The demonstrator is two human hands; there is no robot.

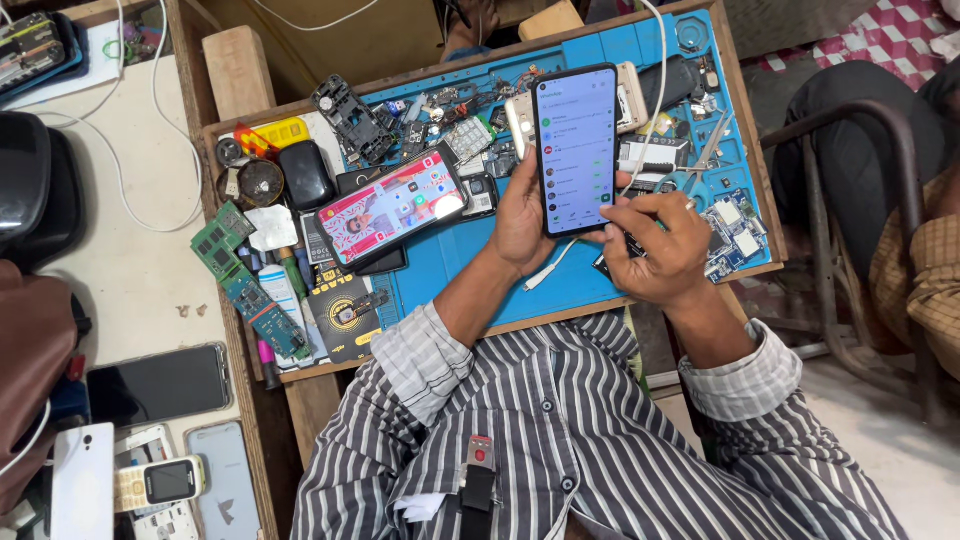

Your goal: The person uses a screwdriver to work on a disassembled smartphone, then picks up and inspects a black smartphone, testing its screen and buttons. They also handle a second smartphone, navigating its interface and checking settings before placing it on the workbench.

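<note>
From above, the left hand (522,222) grips a lit smartphone (575,150) upright from behind, holding it over the blue work mat (450,262) on the cluttered tabletop (130,270). The right hand (655,250) is half-curled beside the phone's lower edge, a fingertip touching its screen, grasping nothing. A second lit phone (392,207) lies tilted just left of the hands, with green circuit boards (245,285) further left and a white cable (548,268) trailing under the wrist.
</note>
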